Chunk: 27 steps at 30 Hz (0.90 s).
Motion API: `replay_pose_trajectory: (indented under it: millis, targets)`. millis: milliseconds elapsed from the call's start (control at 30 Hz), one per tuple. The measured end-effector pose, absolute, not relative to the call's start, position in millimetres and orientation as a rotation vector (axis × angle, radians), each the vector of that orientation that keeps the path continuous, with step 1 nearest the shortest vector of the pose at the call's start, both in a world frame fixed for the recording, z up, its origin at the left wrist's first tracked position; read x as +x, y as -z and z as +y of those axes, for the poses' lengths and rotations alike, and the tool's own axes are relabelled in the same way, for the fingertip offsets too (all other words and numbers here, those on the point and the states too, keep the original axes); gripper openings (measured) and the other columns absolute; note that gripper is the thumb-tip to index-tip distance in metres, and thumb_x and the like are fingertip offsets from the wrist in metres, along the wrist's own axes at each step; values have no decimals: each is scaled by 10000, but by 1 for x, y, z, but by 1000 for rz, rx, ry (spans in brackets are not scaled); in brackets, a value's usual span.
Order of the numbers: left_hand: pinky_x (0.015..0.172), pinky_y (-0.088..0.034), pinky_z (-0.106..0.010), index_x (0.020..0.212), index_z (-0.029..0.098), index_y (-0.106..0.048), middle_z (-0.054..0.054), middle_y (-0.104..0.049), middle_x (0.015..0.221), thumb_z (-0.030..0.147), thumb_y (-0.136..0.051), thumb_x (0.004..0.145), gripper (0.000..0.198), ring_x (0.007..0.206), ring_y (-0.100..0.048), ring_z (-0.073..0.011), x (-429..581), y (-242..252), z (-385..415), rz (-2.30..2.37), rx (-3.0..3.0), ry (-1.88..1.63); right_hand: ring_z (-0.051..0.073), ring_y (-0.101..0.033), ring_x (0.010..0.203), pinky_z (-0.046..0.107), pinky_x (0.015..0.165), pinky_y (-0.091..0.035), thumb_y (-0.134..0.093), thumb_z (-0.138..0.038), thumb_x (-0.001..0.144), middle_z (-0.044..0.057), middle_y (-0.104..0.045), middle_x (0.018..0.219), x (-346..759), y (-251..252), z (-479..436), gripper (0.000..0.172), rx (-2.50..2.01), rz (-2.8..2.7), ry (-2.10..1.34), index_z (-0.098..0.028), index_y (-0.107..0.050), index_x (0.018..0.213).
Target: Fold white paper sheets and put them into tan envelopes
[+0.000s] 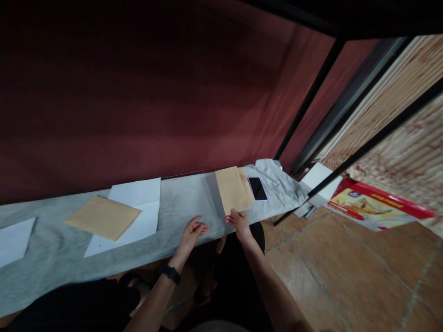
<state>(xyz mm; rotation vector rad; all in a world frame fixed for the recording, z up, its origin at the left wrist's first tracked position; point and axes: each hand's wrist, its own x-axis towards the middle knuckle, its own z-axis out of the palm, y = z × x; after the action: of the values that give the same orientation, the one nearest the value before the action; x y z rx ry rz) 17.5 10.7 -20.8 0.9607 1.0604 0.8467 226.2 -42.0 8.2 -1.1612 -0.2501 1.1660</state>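
My right hand pinches the lower edge of a tan envelope, which lies over more tan paper near the right end of a cloth-covered bench. My left hand, with a black band on its wrist, hovers by the front edge of the bench with its fingers apart and nothing in them. A phone with a dark screen lies just right of the envelopes. Farther left, another tan envelope rests across white sheets.
Another white sheet lies at the far left of the grey cloth. A dark red wall rises behind. Black metal bars slant down at the right, near a white box and a red and yellow box on the tiled floor. Someone's dark-clothed leg shows lower left.
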Motion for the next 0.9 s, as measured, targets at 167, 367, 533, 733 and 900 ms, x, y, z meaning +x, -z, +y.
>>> replay_pose_trajectory:
  millis: [167,367,533,733,900]
  targets:
    - [788,-589,-398,1110,146,-624,-51,-737,808,576,-866,547,749,764,-743,-233,18,22,7,1046,997,-887,175,-721,631,273,625,-614,-776,-319,836,33,-710,630,266,-17,-30,231,-1200,-203,-1123,-193,-616,728]
    - [901,-582,-415,1134,158,-631,-54,-739,902,542,-801,691,610,870,-742,-224,11,18,-3,959,1119,-901,182,-734,674,264,645,-610,-674,-231,906,60,-742,682,284,-14,-26,181,-1247,-184,-1170,-191,-638,733]
    - [943,-572,-439,1127,168,-629,-49,-727,917,509,-769,745,531,897,-731,-224,10,20,-7,931,1155,-932,153,-714,636,245,654,-598,-602,-222,967,66,-747,708,293,-16,-21,233,-1280,-163,-1219,-186,-633,739]
    - [941,-565,-437,1118,174,-629,-50,-724,925,487,-745,777,477,888,-724,-217,11,24,-8,918,1181,-946,137,-684,572,224,590,-578,-540,-229,999,95,-756,723,297,-21,-14,273,-1326,-177,-1296,-159,-661,765]
    - [932,-560,-434,1107,173,-634,-55,-722,928,473,-718,794,442,888,-719,-219,12,26,-10,920,1214,-962,149,-671,532,233,552,-573,-565,-213,972,80,-736,630,296,-23,-12,226,-1380,-186,-1307,-143,-684,794]
